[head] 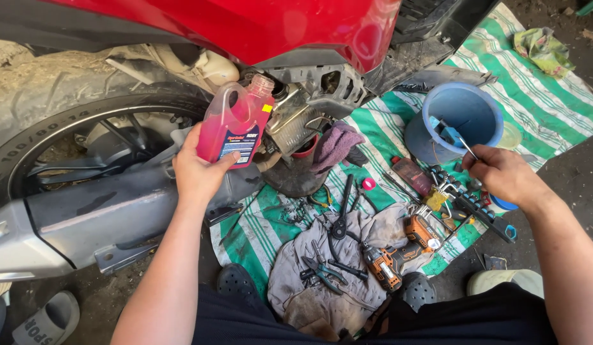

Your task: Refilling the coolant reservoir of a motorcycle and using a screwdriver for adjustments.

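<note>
Head view: left hand [197,171] gripping pink bottle [235,124], right hand [501,176] pinching half-hidden thin tool [459,142]

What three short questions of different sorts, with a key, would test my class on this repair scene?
1. True or false: the left hand holds a pink bottle with its cap off.
2. The right hand is over: A) the blue bucket B) the socket rail C) the pliers
3. Which power tool lies on the grey rag?

Key: 1 true. 2 B. 3 the orange drill.
</note>
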